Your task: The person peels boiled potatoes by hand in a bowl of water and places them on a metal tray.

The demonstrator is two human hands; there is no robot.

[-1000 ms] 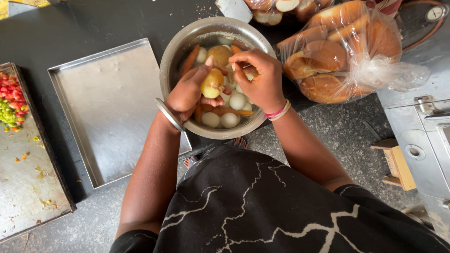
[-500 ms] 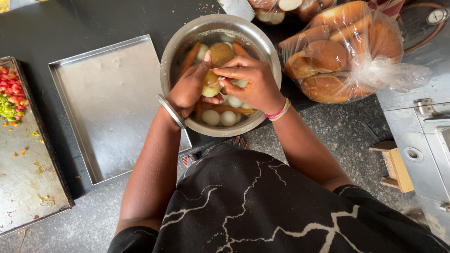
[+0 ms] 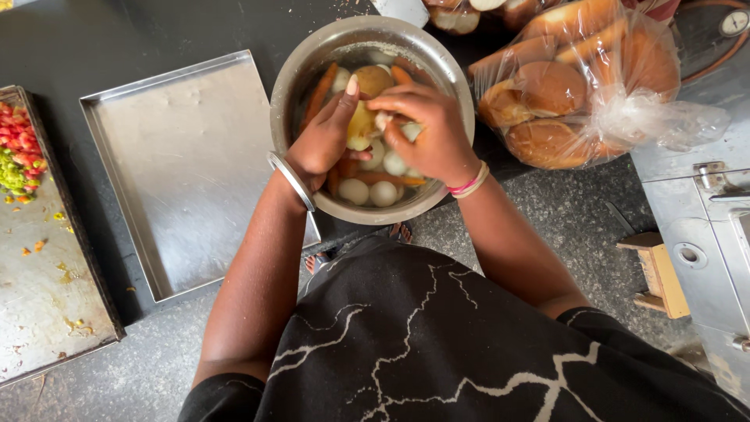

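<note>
- Potato, yellowish and boiled, is held over the steel bowl, above carrots and pale eggs.
- Left hand is cupped round it from the left, thumb raised, a steel bangle on the wrist.
- Right hand is curled over it, fingertips pinched at its skin.
- Bagged buns are seen just beside the bowl.

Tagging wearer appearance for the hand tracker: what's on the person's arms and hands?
Both forearms are bare, no gloves. The left hand has a plain silver metal bangle at the wrist. The right hand has thin pink and pale thread bands at the wrist. Short black sleeves belong to a black top with white crack-like lines.
</note>
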